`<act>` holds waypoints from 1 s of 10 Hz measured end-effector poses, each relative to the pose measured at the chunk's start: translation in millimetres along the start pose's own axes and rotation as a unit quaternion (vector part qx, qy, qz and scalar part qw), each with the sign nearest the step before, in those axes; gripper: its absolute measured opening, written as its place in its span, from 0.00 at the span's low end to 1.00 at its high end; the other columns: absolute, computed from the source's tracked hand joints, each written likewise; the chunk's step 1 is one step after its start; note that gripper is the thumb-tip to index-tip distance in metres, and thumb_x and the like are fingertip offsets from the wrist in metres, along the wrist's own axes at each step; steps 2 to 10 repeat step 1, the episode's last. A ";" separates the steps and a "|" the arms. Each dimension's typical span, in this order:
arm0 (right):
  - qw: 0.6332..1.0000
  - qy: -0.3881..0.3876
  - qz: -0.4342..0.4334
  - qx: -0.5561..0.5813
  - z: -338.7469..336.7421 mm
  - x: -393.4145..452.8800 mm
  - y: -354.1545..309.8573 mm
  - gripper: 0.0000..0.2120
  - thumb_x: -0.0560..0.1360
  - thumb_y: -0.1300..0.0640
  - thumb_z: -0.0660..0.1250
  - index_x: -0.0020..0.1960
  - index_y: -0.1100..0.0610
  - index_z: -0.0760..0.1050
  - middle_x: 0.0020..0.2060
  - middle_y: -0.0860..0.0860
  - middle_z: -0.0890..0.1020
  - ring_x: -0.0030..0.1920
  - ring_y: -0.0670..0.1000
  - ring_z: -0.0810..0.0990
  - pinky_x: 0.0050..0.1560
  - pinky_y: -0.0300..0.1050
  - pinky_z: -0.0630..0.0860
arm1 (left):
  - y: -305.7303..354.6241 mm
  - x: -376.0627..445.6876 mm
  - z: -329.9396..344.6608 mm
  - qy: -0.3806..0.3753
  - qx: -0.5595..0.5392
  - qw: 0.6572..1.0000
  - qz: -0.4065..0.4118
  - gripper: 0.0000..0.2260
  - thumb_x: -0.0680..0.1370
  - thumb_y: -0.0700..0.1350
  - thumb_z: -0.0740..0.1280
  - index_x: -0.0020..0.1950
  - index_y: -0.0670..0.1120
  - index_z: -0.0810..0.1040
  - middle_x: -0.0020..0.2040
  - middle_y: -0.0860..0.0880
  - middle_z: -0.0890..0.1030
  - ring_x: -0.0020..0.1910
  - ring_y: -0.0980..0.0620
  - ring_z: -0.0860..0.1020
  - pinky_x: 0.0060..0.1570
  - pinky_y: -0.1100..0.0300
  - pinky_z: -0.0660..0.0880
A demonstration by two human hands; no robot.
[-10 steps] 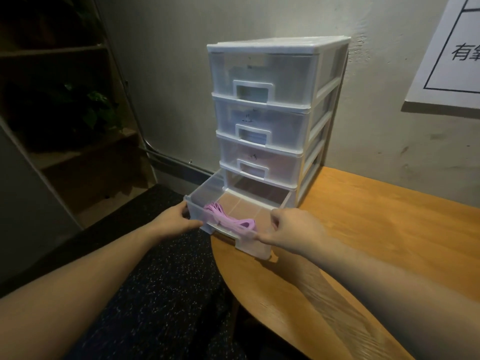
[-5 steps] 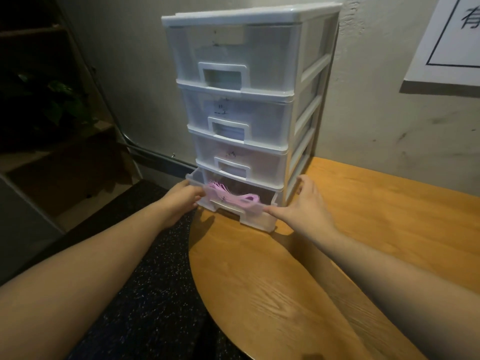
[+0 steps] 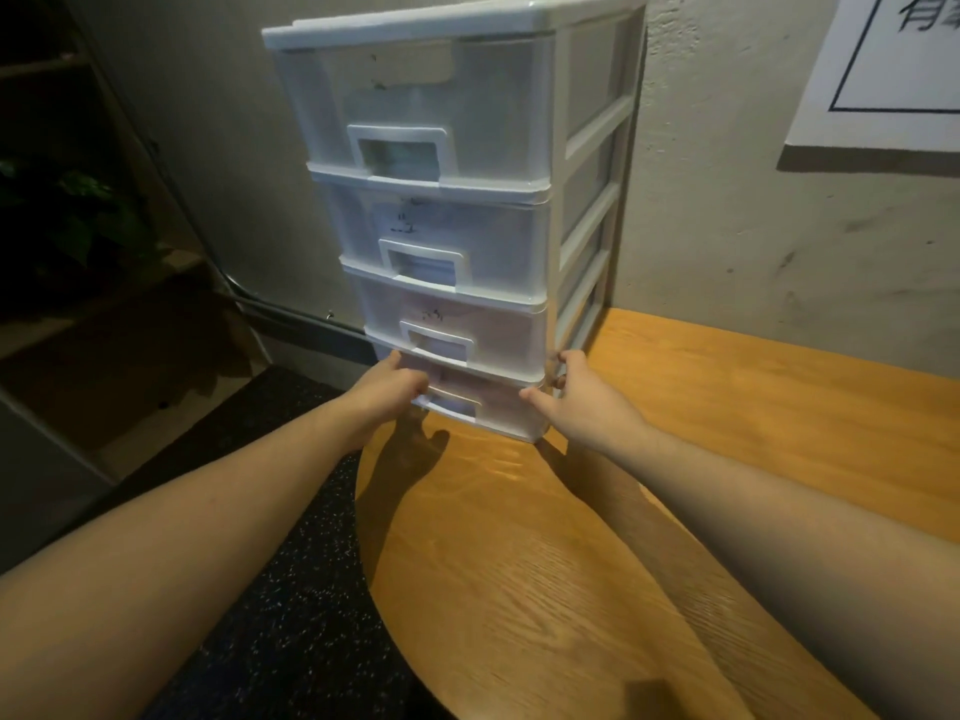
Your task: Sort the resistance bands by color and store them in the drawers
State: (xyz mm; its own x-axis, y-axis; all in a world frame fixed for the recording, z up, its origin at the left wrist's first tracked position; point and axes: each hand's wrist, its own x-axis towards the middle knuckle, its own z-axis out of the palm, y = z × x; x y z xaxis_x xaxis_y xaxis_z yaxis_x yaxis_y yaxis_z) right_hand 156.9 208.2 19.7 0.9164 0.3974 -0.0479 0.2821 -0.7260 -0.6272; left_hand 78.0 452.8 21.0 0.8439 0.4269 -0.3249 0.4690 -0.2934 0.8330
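Observation:
A white plastic drawer unit (image 3: pixel 457 96) with four frosted drawers stands at the table's far left edge, against the wall. All its drawers sit flush in the frame. My left hand (image 3: pixel 387 394) grips the left front corner of the bottom drawer (image 3: pixel 498 413), fingers curled against its face. My right hand (image 3: pixel 582 402) holds the unit's lower right corner, thumb on the drawer front and fingers round the frame post. No resistance band shows; the frosted fronts hide what lies inside.
The round wooden table (image 3: pixel 519 563) spreads toward me and to the right. A white poster (image 3: pixel 883 70) hangs on the grey wall. Left of the table lie dark speckled floor (image 3: pixel 285 615), dim wooden shelves (image 3: pixel 104 330) and a plant (image 3: pixel 78 200).
The bottom drawer, open a second ago with pink bands inside, has slid fully into the unit under both hands. My right hand moved to the unit's right corner.

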 end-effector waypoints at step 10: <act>0.999 -0.026 0.009 -0.024 -13.8 -4.3 9.7 0.35 0.77 0.40 0.69 0.77 0.53 0.61 0.63 0.53 0.79 0.56 0.54 0.81 0.51 0.49 0.81 | 2.2 -7.0 3.0 0.003 0.060 0.998 0.033 0.28 0.77 0.48 0.66 0.77 0.51 0.66 0.66 0.46 0.77 0.58 0.48 0.79 0.57 0.53 0.78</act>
